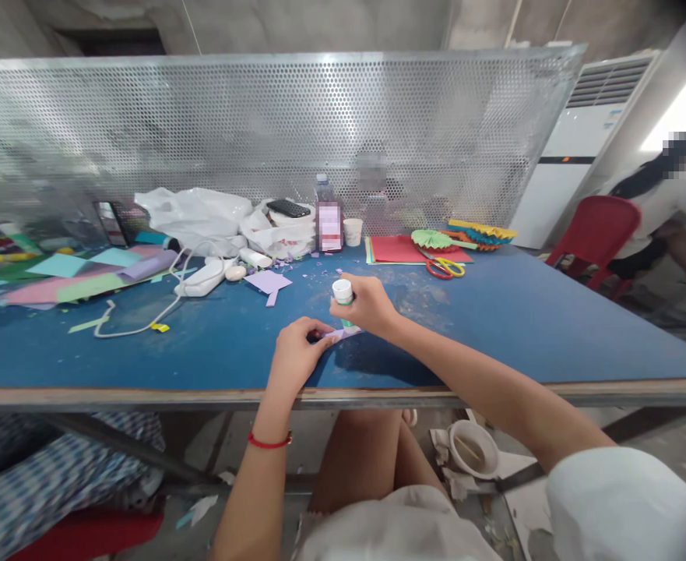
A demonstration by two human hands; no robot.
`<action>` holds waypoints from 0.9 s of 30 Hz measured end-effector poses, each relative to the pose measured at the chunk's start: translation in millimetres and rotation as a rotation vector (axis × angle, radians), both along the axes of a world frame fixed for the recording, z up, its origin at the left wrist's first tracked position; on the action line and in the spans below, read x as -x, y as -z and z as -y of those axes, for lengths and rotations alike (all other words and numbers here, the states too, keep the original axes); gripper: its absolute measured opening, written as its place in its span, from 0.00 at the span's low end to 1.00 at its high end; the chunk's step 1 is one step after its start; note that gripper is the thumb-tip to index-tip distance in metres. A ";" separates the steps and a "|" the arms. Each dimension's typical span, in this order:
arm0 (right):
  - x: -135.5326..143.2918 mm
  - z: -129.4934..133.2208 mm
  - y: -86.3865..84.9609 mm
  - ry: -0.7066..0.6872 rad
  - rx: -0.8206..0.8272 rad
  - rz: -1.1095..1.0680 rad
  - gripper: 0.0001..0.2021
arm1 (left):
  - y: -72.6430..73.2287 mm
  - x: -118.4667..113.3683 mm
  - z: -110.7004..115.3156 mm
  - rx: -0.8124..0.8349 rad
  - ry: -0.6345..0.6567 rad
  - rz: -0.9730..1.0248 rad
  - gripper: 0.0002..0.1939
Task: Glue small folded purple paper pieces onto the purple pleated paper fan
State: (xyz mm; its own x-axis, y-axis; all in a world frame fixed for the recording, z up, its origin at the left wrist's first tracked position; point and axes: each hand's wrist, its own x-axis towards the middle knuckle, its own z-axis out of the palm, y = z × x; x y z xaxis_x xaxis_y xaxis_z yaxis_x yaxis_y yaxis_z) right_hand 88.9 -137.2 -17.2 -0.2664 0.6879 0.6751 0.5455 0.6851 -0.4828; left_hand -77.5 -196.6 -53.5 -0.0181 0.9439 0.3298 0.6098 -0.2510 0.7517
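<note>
My right hand (369, 304) is closed around a glue stick (343, 291), which stands upright with its white end up. The glue stick's lower end meets a small piece of purple paper (343, 335) near the table's front edge. My left hand (303, 343) pinches the left end of that paper between thumb and fingers, close to the table top. Beyond my hands lie a purple paper square (269, 282) and a narrow purple strip (272, 298). The underside of the paper is hidden.
Behind are scissors (445, 268), coloured paper sheets (398, 249), folded paper fans (483, 234), a paper cup (353, 231) and a bottle (329, 218). A white power strip (205, 277) with its cord lies left. A perforated metal panel (249, 125) borders the blue table (553, 327).
</note>
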 end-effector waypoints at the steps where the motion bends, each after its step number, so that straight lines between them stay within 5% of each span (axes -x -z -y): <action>1: 0.1 0.2 -0.2 0.006 -0.006 0.004 0.11 | 0.3 0.2 -0.2 0.001 0.001 0.001 0.06; 15: -13.3 -9.3 -3.0 0.036 -0.070 -0.083 0.13 | -0.8 0.0 0.3 0.000 -0.004 -0.008 0.04; 27: -2.5 -7.5 6.3 -0.150 -0.053 -0.044 0.13 | 1.1 1.1 -1.4 -0.002 -0.013 -0.012 0.07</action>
State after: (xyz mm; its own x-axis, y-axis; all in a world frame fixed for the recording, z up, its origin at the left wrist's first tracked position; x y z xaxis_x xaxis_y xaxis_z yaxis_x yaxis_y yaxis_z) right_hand 91.4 -129.7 -23.5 -0.3325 0.6058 0.7228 0.4144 0.7823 -0.4650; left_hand -78.6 -195.2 -54.6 -0.0265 0.9429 0.3321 0.6219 -0.2445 0.7440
